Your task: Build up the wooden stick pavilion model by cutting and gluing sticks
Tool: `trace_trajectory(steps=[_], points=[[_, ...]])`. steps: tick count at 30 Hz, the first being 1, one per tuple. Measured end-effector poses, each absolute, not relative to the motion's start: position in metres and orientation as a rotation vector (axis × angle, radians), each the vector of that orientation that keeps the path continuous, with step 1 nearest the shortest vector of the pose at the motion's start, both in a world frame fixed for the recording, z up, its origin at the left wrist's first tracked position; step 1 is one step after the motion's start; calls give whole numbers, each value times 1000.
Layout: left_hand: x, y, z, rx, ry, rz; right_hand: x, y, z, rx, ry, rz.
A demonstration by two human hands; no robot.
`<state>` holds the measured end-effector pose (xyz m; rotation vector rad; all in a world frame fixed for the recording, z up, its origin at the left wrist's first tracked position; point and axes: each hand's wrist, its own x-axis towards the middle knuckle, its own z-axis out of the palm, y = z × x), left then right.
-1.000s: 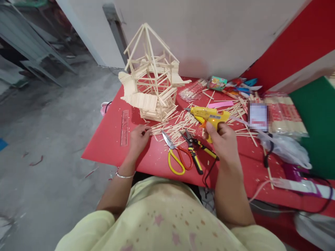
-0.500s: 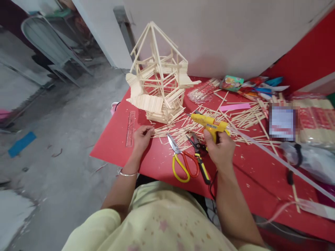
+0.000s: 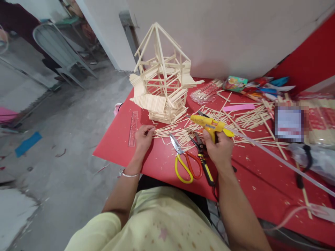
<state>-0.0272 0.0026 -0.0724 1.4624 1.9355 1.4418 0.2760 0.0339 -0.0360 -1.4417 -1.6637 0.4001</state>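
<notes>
My right hand [image 3: 219,148] is wrapped round a yellow hot glue gun [image 3: 209,123]. A long clear glue stick [image 3: 256,143] trails from its back, and the nozzle points left over the loose sticks. My left hand [image 3: 143,136] rests at the left end of the scattered wooden sticks [image 3: 167,131], thumb and fingers pinched; whatever they hold is too small to make out. Behind both hands stands a tower-like wooden stick model [image 3: 157,101] with an open pointed roof frame. Scissors [image 3: 180,150] with yellow and red handles and black-and-yellow pliers [image 3: 206,170] lie between my hands.
A clear ruler [image 3: 133,129] lies left on the red table [image 3: 115,139]. A pink strip [image 3: 239,107], bagged sticks [image 3: 205,91], colourful packets [image 3: 272,87] and a blurred-out rectangular item [image 3: 289,123] are at the right. A wall stands behind; a chair [image 3: 59,52] is far left.
The view has swung slightly left, so the table's things appear further right. Against them, my right hand and the glue gun have shifted slightly left. My left hand keeps its pinch by the sticks.
</notes>
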Motion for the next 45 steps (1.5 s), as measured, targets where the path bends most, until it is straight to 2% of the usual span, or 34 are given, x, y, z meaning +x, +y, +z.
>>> trace_trajectory(steps=[5,13,27,39,42,45], points=[[-20,-2,-66,1733,1865,1260,273,34,-36,-1438,-1697,363],[-12,-13,-58,1942,2020,809,272,33,-36,-1439,-1721,350],[-7,-13,-55,2183,1914,673,271,30,-32,-1426,-1742,394],[5,-15,-53,2221,2020,631,268,25,-23,-1448,-1729,390],[6,-15,-55,2081,1981,783,270,24,-25,-1437,-1720,383],[5,-12,-59,1791,1867,1087,272,24,-28,-1456,-1721,394]])
